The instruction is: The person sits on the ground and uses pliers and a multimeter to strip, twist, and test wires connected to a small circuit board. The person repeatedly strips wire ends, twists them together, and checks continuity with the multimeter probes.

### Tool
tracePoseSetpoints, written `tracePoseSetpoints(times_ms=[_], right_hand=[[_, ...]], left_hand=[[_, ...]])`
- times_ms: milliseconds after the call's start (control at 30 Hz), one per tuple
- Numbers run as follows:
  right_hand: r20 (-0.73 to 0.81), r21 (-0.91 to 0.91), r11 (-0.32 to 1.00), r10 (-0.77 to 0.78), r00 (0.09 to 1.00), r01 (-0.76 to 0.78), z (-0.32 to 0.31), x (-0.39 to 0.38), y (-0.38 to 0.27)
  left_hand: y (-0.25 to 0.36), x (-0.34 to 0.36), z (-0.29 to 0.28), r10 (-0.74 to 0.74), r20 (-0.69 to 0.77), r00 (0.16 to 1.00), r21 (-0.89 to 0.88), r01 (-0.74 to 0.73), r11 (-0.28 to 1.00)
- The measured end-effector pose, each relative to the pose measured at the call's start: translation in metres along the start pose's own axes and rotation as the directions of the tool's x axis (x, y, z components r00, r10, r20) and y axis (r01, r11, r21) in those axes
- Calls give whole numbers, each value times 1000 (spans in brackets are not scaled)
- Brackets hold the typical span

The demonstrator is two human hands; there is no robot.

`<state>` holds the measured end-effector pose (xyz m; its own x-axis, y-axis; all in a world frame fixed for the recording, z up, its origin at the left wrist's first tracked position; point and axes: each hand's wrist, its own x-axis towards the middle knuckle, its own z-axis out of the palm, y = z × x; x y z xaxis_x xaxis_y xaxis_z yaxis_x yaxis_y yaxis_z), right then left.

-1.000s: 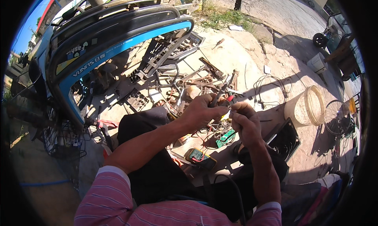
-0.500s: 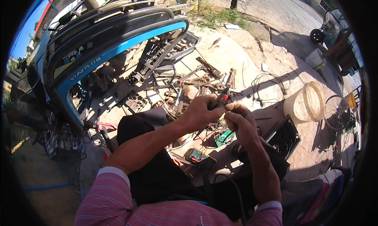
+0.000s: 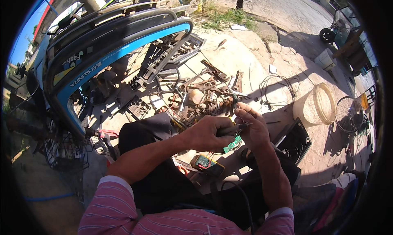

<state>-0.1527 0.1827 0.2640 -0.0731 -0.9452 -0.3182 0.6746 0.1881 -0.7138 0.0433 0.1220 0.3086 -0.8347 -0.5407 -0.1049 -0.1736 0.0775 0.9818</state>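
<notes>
Both hands meet above my lap. My left hand [image 3: 206,132] is closed round a dark slim tool [image 3: 227,131], mostly hidden by its fingers. Against its tip, my right hand [image 3: 253,126] pinches something small and thin that I cannot make out. Just beneath my hands is a green board-like piece [image 3: 233,144]. A yellow-edged multimeter [image 3: 208,165] with red leads lies closer to me, between my knees. Beyond my hands, wrenches and other metal tools [image 3: 206,89] lie in a heap with a round tan lump [image 3: 197,96] among them.
At left stands a black and blue vehicle frame [image 3: 123,47]. A whitish bucket [image 3: 313,108] lies tipped to the right, near a black tray-like panel [image 3: 295,143] and a wheel [image 3: 349,114]. Coiled wire [image 3: 278,89] rests on the ground; a smaller white bucket [image 3: 326,60] is farther off.
Both hands have come lower and nearer to me. The tool's dark and red end, which stuck up above my left hand, no longer shows there. My right hand has turned, its fingers pointing more upward.
</notes>
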Motion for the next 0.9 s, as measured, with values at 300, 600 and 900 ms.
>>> tracePoseSetpoints(times_ms=[300, 600, 900], right_hand=[[116, 65, 997, 44, 992, -51, 0, -4, -2], [152, 8, 1000, 28, 988, -29, -2, -4, -2], [102, 28, 999, 21, 995, -24, 5, -7, -5]], left_hand=[[-14, 10, -20, 10, -113, 994, -115, -23, 993], [-17, 15, -21, -69, -8, 998, -82, 68, 994], [-26, 18, -21, -128, 41, 991, -161, 133, 978]])
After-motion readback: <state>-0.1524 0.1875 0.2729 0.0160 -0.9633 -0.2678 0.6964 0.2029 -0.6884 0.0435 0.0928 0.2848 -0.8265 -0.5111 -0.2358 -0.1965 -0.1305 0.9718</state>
